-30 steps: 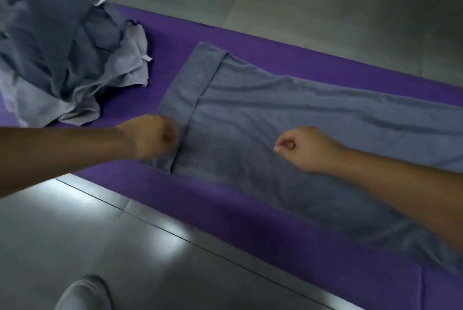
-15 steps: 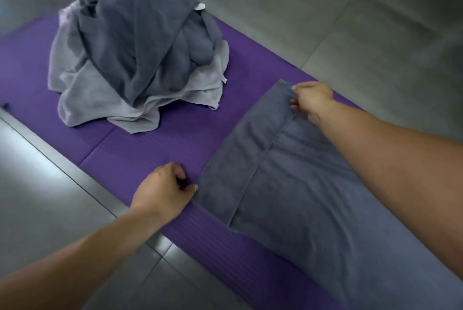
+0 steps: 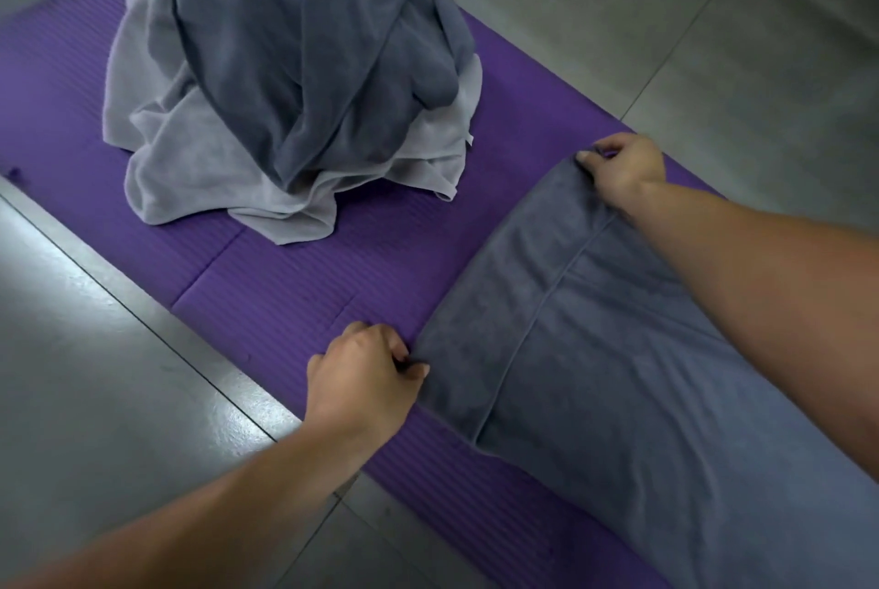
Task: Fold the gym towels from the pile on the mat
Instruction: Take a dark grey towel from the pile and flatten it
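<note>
A dark grey towel [image 3: 618, 374] lies spread flat on the purple mat [image 3: 295, 284], running off the lower right edge of the head view. Its left end has a band folded over. My left hand [image 3: 366, 379] pinches the near corner of that end. My right hand [image 3: 623, 169] pinches the far corner, its arm reaching across the towel. A pile of crumpled towels [image 3: 295, 79], dark grey on top and light grey beneath, sits on the mat to the left of the spread towel.
Grey floor tiles [image 3: 95, 374] surround the mat on the near and far sides. A seam crosses the mat below the pile.
My right hand moved from the middle of the towel to its far left corner and took hold. My left hand kept the near corner. The view swung left, bringing the pile closer.
</note>
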`<state>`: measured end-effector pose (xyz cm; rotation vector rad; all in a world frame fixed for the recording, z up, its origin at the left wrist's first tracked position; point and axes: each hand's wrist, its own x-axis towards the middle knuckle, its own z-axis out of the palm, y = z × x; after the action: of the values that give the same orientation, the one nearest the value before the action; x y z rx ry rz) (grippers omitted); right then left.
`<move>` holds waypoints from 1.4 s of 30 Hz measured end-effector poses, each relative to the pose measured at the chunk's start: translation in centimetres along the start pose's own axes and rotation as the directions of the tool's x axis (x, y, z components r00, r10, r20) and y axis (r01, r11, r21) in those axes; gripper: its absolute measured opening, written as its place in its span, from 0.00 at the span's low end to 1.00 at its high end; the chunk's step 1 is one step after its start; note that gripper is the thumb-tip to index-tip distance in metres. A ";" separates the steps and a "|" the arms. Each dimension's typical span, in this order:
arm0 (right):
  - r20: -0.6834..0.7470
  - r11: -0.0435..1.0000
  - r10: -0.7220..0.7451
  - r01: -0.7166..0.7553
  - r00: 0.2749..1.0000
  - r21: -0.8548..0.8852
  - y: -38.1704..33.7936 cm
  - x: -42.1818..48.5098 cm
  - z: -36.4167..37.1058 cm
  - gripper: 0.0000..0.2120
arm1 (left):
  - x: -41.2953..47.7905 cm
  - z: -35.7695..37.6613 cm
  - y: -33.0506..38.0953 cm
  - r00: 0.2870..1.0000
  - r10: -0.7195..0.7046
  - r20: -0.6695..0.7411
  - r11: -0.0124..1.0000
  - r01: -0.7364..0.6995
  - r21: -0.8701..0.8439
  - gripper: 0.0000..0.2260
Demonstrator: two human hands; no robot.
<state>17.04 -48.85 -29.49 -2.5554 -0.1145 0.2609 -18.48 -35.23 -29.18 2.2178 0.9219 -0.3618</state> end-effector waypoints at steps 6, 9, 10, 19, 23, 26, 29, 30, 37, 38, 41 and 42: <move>-0.067 0.993 -0.114 0.111 0.991 -0.041 -0.1 0.4 -2.3 0.10 | -0.1 -1.1 -0.2 0.999 -0.022 0.046 0.983 0.030 -0.183 0.08; -0.073 0.985 -0.170 0.166 0.983 -0.049 -1.4 0.5 -3.8 0.12 | -0.3 -2.2 -0.9 1.000 -0.028 0.012 0.961 0.031 -0.274 0.06; -0.070 0.983 -0.180 0.177 0.981 -0.035 -2.0 0.6 -4.1 0.12 | -0.3 -2.7 -1.0 0.999 -0.036 -0.009 0.954 0.032 -0.299 0.05; -0.023 0.910 -0.060 0.064 0.998 0.409 -5.1 -0.8 -8.2 0.20 | -2.1 -9.2 -0.1 0.993 0.031 -0.118 0.935 -0.071 -0.348 0.06; 0.080 0.791 0.066 -0.101 0.995 0.604 -4.0 -2.5 -12.5 0.08 | -6.5 -11.2 3.8 0.939 0.343 -0.007 0.923 -0.339 -0.181 0.05; 0.112 0.720 0.105 -0.153 0.988 0.677 -2.0 -3.6 -16.2 0.12 | -10.1 -10.1 7.9 0.848 0.499 0.181 0.867 -0.489 -0.098 0.06; 0.100 0.695 0.158 -0.182 0.982 0.696 2.6 -4.8 -20.1 0.16 | -13.4 -6.1 12.8 0.773 0.550 0.316 0.833 -0.533 -0.147 0.06; 0.080 0.697 0.183 -0.187 0.980 0.692 4.8 -5.2 -21.4 0.18 | -14.5 -4.2 14.5 0.747 0.561 0.356 0.826 -0.535 -0.180 0.07; -0.075 0.654 0.343 -0.181 0.936 0.735 23.6 -8.0 -30.1 0.18 | -22.4 13.1 24.9 0.612 0.641 0.463 0.767 -0.537 -0.352 0.08; -0.091 0.630 0.368 -0.177 0.925 0.756 26.6 -8.7 -31.3 0.17 | -23.5 15.8 26.0 0.598 0.638 0.486 0.770 -0.510 -0.384 0.07; -0.063 0.590 0.387 -0.195 0.920 0.783 34.8 -11.3 -34.7 0.14 | -26.6 24.1 29.1 0.571 0.595 0.566 0.804 -0.444 -0.397 0.06; -0.048 0.586 0.384 -0.203 0.922 0.784 36.8 -12.1 -35.2 0.14 | -27.3 26.4 29.7 0.578 0.573 0.580 0.819 -0.416 -0.395 0.07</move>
<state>13.58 -99.94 -18.58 -1.6907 0.4370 0.1123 -16.55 -82.49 -20.03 1.7987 -0.0897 -0.6994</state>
